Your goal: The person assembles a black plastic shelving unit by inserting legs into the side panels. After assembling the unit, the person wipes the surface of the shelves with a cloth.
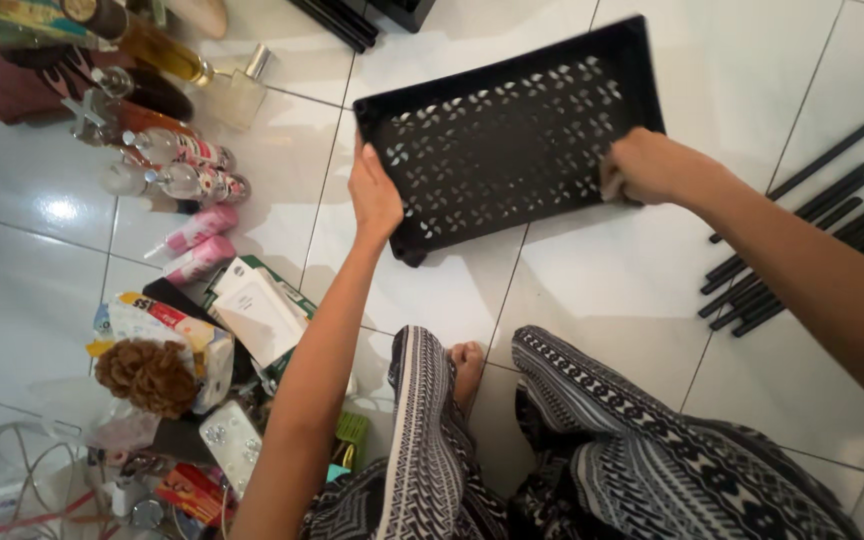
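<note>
Well to the left of the left hand [374, 195], clear bottles with patterned labels [187, 165] lie on the white tiled floor [32, 290], with two pink tubes [197, 245] below them. Nearer the forearm sit a white carton [257, 315] and a colourful crinkled packet [167, 335]; the clutter at the lower edge is cut off and hard to make out. The left hand grips the near left edge of a black perforated tray [512, 130], which is tilted on the tiles. The right hand [647, 165], closed, presses something pale, mostly hidden, against the tray's right end. Right of it lie black rods [802, 250].
</note>
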